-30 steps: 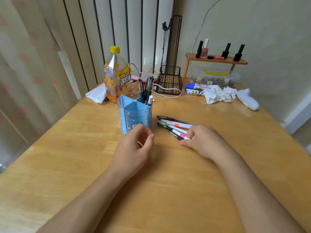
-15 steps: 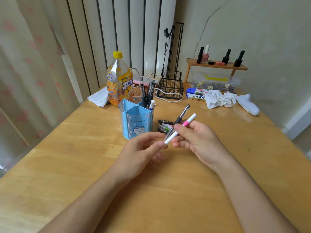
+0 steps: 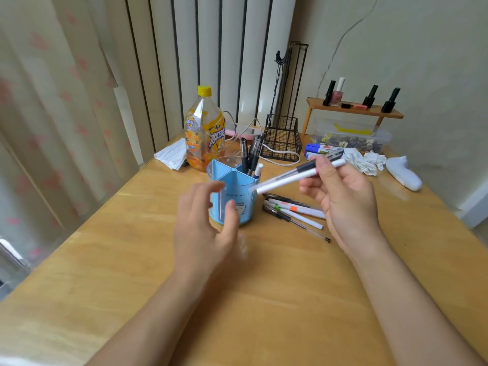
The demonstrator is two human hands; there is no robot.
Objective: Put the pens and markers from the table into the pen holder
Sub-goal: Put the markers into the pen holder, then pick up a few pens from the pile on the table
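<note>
Wooden table [image 3: 264,299], seen from the head camera, with the task partly done. At centre stands the blue pen holder [image 3: 236,199], a divided cup; its compartment at 1 o'clock already holds three pens [image 3: 250,157], while the other visible compartments look empty. The left hand [image 3: 208,223], blurred, is open with fingers spread just in front of the holder at its 7 o'clock and carries nothing. The right hand [image 3: 346,199], at 3 o'clock from the holder, pinches two items together above the table: a clear pen with a black grip [image 3: 307,168] and a white marker [image 3: 287,180], their tips pointing toward the holder rim but not yet over it. On the table, between the holder and the right hand, a loose cluster of about four pens and markers [image 3: 293,210] awaits collection. Judged progress: under half complete.
</note>
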